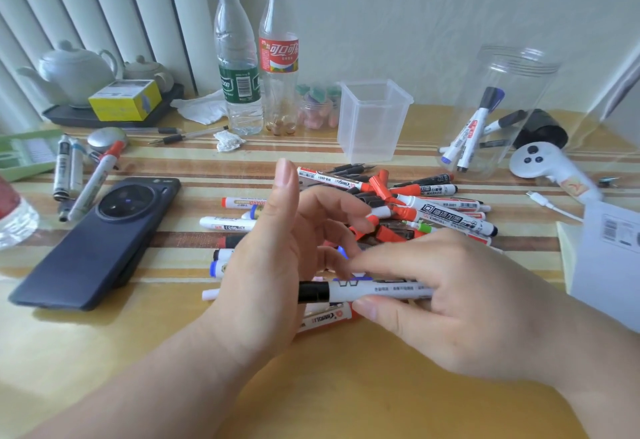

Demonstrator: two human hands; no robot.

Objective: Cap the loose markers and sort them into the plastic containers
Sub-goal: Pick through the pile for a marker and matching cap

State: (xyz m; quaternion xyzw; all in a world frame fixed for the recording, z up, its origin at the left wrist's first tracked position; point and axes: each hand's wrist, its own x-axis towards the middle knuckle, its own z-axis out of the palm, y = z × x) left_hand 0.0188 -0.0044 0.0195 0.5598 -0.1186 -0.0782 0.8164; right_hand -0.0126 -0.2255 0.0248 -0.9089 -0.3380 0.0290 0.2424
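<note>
Striped table [346, 386] below blinds [86, 6]. Your right hand [467, 300] pinches black-capped marker [374, 291] between thumb and fingers, level, just above marker pile [433, 210]. Your left hand [277, 248] is spread, holding nothing, beside cap end. Square tub [374, 127] behind pile; round jar [512, 68] to its right holds few markers.

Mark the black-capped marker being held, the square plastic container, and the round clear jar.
black-capped marker [367, 291]: head view, on its white barrel.
square plastic container [372, 127]: head view, on its front wall.
round clear jar [519, 71]: head view, on its bare upper wall.
</note>
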